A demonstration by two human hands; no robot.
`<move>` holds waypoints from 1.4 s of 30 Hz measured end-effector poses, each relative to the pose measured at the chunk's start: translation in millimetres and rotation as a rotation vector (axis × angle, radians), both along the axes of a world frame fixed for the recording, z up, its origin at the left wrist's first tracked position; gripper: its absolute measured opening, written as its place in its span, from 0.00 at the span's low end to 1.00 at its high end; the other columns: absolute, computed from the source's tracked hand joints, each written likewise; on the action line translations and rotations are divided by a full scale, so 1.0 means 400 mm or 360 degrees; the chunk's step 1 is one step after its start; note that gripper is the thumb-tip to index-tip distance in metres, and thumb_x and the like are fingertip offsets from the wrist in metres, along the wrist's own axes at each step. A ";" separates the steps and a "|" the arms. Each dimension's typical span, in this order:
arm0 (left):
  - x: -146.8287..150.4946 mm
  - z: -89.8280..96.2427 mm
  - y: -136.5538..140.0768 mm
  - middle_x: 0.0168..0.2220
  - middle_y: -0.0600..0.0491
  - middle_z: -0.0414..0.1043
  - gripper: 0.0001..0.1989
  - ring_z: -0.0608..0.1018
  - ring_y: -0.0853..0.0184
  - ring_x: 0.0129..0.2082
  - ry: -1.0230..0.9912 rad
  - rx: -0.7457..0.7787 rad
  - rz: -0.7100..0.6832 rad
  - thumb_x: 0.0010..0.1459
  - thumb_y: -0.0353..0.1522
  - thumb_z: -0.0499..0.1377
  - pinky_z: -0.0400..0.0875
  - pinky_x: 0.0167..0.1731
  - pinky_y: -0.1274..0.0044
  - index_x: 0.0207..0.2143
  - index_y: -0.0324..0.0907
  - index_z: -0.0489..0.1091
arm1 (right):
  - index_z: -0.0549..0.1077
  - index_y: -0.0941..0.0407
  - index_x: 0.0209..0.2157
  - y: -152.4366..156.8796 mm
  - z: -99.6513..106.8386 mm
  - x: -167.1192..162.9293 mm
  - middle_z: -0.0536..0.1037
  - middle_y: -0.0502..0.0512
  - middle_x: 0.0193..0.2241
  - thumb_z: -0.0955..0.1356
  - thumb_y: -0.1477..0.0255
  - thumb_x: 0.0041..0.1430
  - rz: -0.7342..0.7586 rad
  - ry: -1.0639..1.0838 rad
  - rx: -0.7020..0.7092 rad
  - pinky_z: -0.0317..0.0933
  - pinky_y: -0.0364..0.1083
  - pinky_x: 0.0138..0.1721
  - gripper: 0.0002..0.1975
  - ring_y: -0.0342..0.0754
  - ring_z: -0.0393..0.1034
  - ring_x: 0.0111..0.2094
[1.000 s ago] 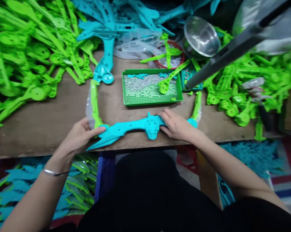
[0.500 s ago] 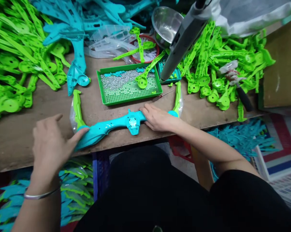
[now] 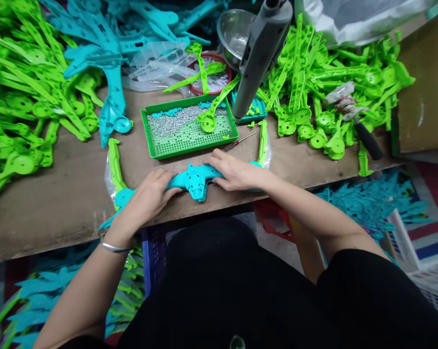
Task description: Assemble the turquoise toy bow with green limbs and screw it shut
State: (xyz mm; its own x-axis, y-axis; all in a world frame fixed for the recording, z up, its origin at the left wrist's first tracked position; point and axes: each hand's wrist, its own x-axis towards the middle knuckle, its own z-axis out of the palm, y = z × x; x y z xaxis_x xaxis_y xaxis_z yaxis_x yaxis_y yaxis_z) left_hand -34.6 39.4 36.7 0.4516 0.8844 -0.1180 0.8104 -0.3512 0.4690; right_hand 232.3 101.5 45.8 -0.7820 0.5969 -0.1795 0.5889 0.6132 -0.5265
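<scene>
A bow-shaped plastic toy (image 3: 196, 182) lies across the front of the workbench, its turquoise body carrying a raised hub in the middle. At its ends stand a left lime-green limb (image 3: 115, 162) and a right lime-green limb (image 3: 263, 143), both with clear plastic along the outer side. My left hand (image 3: 148, 198) is closed over the body left of the hub. On the other side, my right hand (image 3: 235, 170) grips the body with fingers behind and thumb in front. Both palms hide parts of the turquoise body.
Behind the toy sits a green perforated tray (image 3: 190, 150) of screws, with a screwdriver (image 3: 241, 141) beside it. A grey powered tool (image 3: 257, 58) hangs over the bench. Lime-green parts (image 3: 324, 97) are heaped right and left, turquoise parts (image 3: 110, 72) at the back.
My left hand has moved right, from the toy's left end onto its body near the hub, and its fingers have closed. The hub has tilted slightly; my right hand keeps its hold.
</scene>
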 end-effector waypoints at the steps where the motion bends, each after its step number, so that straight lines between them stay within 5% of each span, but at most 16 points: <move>1: 0.000 0.004 0.001 0.42 0.44 0.71 0.25 0.74 0.53 0.46 -0.0005 -0.0015 0.0005 0.67 0.46 0.50 0.70 0.49 0.62 0.57 0.39 0.67 | 0.67 0.64 0.51 0.003 0.008 -0.001 0.66 0.63 0.44 0.65 0.73 0.59 -0.0001 -0.0026 -0.0027 0.63 0.54 0.48 0.18 0.53 0.64 0.43; 9: 0.000 0.041 0.031 0.60 0.45 0.70 0.29 0.73 0.52 0.58 -0.0022 -0.0132 -0.0127 0.68 0.47 0.47 0.65 0.58 0.64 0.65 0.43 0.62 | 0.74 0.61 0.48 0.034 0.069 -0.009 0.74 0.64 0.43 0.66 0.71 0.60 0.0040 -0.0241 -0.0136 0.60 0.50 0.43 0.16 0.53 0.67 0.42; 16: 0.006 0.095 0.085 0.43 0.47 0.79 0.23 0.79 0.54 0.41 0.0302 -0.0375 -0.0158 0.63 0.46 0.51 0.67 0.40 0.71 0.54 0.45 0.73 | 0.79 0.54 0.47 0.085 0.078 -0.014 0.81 0.57 0.39 0.67 0.69 0.59 0.0176 -0.0239 -0.0282 0.60 0.50 0.39 0.16 0.52 0.72 0.37; 29: -0.003 0.113 0.114 0.50 0.49 0.78 0.23 0.78 0.58 0.41 0.0087 -0.0538 -0.0181 0.59 0.41 0.53 0.67 0.40 0.74 0.53 0.47 0.75 | 0.77 0.47 0.54 0.119 0.059 -0.001 0.82 0.49 0.48 0.68 0.67 0.57 0.0227 -0.0112 -0.0358 0.66 0.51 0.42 0.22 0.53 0.76 0.42; 36: 0.007 0.149 0.133 0.44 0.46 0.79 0.25 0.78 0.58 0.37 0.0197 -0.0575 -0.0070 0.57 0.47 0.55 0.66 0.39 0.72 0.51 0.43 0.77 | 0.77 0.50 0.54 0.134 0.095 -0.010 0.83 0.51 0.46 0.68 0.66 0.58 0.0210 -0.0259 -0.0289 0.66 0.49 0.42 0.22 0.53 0.77 0.41; 42: 0.001 0.142 0.110 0.49 0.47 0.78 0.30 0.78 0.54 0.42 0.0105 -0.0490 -0.0196 0.59 0.52 0.49 0.68 0.40 0.69 0.56 0.49 0.73 | 0.76 0.52 0.56 0.107 0.112 -0.006 0.80 0.53 0.52 0.68 0.68 0.58 0.0171 -0.0242 -0.0257 0.65 0.50 0.48 0.23 0.54 0.75 0.48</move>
